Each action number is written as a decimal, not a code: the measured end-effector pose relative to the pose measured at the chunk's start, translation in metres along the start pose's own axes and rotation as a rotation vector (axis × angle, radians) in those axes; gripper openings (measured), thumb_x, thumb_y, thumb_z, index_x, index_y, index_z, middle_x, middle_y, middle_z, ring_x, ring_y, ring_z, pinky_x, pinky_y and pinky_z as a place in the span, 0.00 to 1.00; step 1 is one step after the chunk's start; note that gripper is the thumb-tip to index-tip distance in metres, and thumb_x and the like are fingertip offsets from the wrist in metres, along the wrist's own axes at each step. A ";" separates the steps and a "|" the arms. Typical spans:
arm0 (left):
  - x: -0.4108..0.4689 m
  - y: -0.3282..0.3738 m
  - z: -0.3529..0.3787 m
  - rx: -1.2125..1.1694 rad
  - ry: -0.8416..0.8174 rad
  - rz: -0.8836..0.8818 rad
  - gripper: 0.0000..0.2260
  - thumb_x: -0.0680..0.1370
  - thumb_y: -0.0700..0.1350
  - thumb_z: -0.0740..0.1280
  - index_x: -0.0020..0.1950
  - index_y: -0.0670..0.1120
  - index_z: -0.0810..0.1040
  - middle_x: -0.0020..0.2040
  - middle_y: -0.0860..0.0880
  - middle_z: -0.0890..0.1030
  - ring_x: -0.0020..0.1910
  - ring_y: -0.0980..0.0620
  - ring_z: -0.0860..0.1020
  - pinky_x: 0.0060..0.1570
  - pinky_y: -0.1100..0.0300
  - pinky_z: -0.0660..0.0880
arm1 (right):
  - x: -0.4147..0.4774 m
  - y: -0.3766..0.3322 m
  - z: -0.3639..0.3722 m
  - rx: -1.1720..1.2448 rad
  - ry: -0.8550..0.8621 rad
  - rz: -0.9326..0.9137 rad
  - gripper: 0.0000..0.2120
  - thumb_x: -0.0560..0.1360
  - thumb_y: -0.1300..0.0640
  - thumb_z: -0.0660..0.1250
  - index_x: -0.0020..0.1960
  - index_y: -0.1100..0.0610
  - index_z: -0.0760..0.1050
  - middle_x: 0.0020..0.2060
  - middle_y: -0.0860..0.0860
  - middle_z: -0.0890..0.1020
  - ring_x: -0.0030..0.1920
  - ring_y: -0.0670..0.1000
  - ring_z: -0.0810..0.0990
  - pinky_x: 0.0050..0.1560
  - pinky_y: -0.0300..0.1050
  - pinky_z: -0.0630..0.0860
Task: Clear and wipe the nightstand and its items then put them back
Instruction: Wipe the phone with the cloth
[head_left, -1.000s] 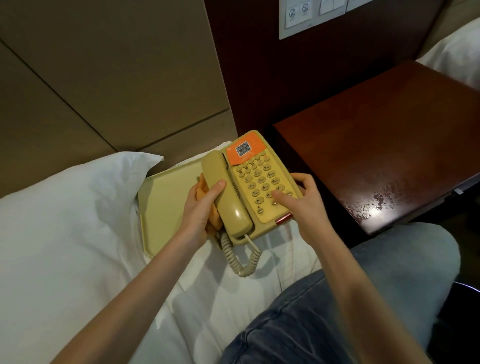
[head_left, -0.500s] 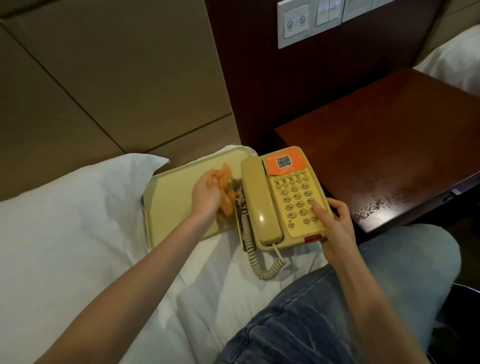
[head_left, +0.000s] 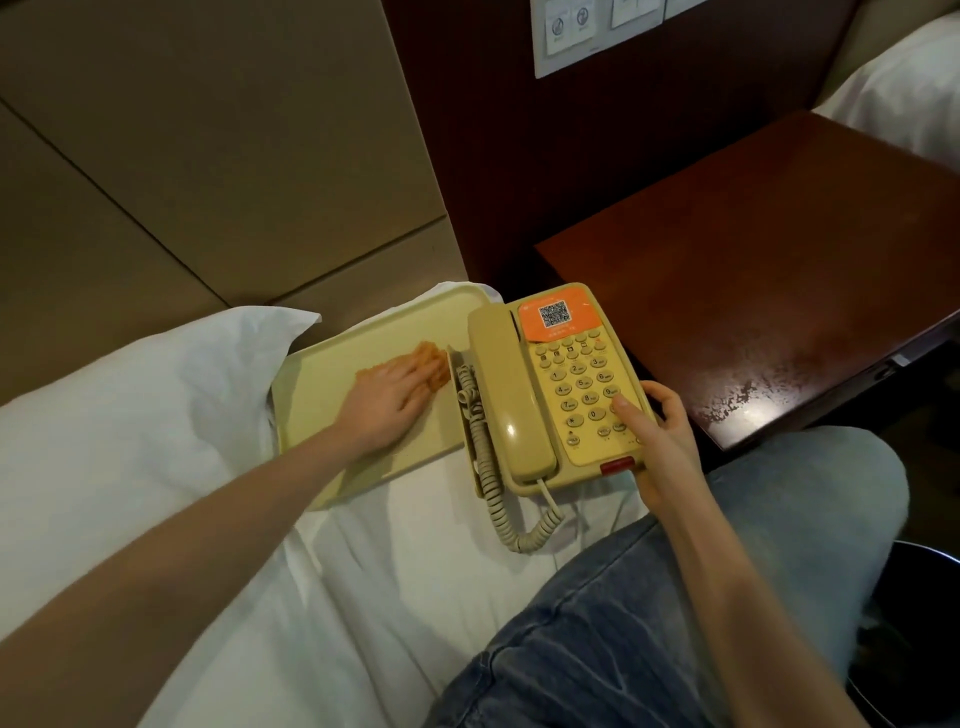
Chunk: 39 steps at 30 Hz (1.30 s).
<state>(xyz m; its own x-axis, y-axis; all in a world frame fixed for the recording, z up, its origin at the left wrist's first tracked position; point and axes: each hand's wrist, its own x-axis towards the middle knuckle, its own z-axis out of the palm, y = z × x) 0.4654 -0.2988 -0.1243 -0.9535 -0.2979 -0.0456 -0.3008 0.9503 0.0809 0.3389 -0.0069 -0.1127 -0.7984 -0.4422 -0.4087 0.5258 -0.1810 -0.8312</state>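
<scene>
Right grip: the right hand (head_left: 662, 447) holds the telephone (head_left: 576, 374) by its right edge, in the middle of the frame; the thumb lies across the lower keypad and the fingers curl round the side of the base.
Left grip: the left hand (head_left: 387, 402) lies flat with straight fingers, pressing the orange cloth (head_left: 435, 358) onto the tray (head_left: 322, 415); it clasps nothing.
Telephone: cream, with an orange label bearing a QR code at its top; it sits on the white sheet (head_left: 415, 551), just right of the tray.
Handset: the handset (head_left: 506, 400) rests in its cradle along the left side of the base.
Cord: the coiled cord (head_left: 493, 499) runs down between tray and base and loops onto the sheet below.
Tray: pale yellow, left of centre, lying on the bed with its left edge against the pillow (head_left: 130, 415).
Cloth: bunched under the fingertips, near the tray's right rim.
Nightstand: the dark red-brown nightstand (head_left: 753, 280) fills the upper right of the frame; its top has a scuffed patch near the front edge.
Wall: a white switch panel (head_left: 571, 41) is at the top centre.
Lap: a leg in blue jeans (head_left: 675, 597) is at the lower right.
</scene>
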 end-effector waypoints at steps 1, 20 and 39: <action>0.009 -0.010 -0.001 0.011 0.000 -0.076 0.26 0.78 0.58 0.44 0.75 0.51 0.59 0.76 0.49 0.58 0.72 0.48 0.61 0.70 0.51 0.59 | 0.001 0.000 0.000 0.003 0.001 0.000 0.12 0.74 0.62 0.67 0.52 0.50 0.69 0.47 0.52 0.81 0.42 0.50 0.81 0.36 0.44 0.80; 0.040 0.014 0.013 -0.046 0.138 -0.428 0.20 0.81 0.48 0.53 0.74 0.51 0.62 0.75 0.48 0.61 0.73 0.47 0.59 0.70 0.51 0.56 | 0.009 0.000 -0.009 0.208 0.015 0.055 0.13 0.78 0.58 0.61 0.62 0.54 0.70 0.50 0.52 0.81 0.48 0.51 0.81 0.39 0.45 0.79; 0.035 0.035 0.001 -0.141 0.021 0.302 0.20 0.79 0.46 0.55 0.70 0.46 0.68 0.71 0.47 0.67 0.71 0.49 0.64 0.68 0.54 0.59 | 0.004 -0.010 -0.035 0.428 0.101 -0.031 0.15 0.76 0.59 0.61 0.62 0.54 0.71 0.54 0.52 0.81 0.51 0.52 0.82 0.44 0.47 0.82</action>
<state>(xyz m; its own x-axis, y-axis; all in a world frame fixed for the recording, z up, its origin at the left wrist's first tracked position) 0.4217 -0.2763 -0.1242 -0.9997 -0.0082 0.0213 -0.0032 0.9745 0.2244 0.3201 0.0238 -0.1196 -0.8293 -0.3462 -0.4386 0.5581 -0.5500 -0.6213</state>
